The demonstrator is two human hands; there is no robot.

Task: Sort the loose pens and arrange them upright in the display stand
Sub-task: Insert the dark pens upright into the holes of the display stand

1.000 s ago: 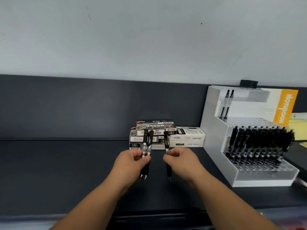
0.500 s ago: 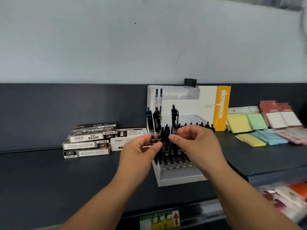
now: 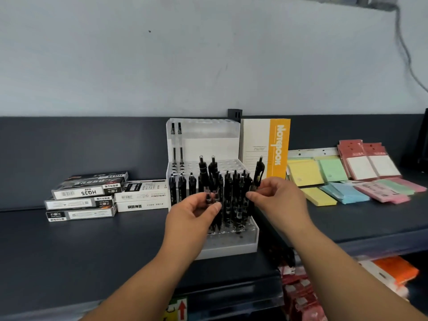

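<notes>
Both forearms are reached forward, palms turned inward. 2 pens (image 3: 203, 172) are pinched upright, clips up, between the thumb and fingers of the left hand (image 3: 194, 216), in front of the stand (image 3: 231, 250). 1 pen (image 3: 259, 172) is pinched at its lower half by the right hand (image 3: 278, 198), at 3 o'clock of the stand's filled rows, before the notebook (image 3: 278, 144). Boxes (image 3: 85, 193) are stacked at 9 o'clock of the stand. Compared with 0.5 s earlier, the hands are set wider apart and the right hand's pen is carried toward 3 o'clock.
</notes>
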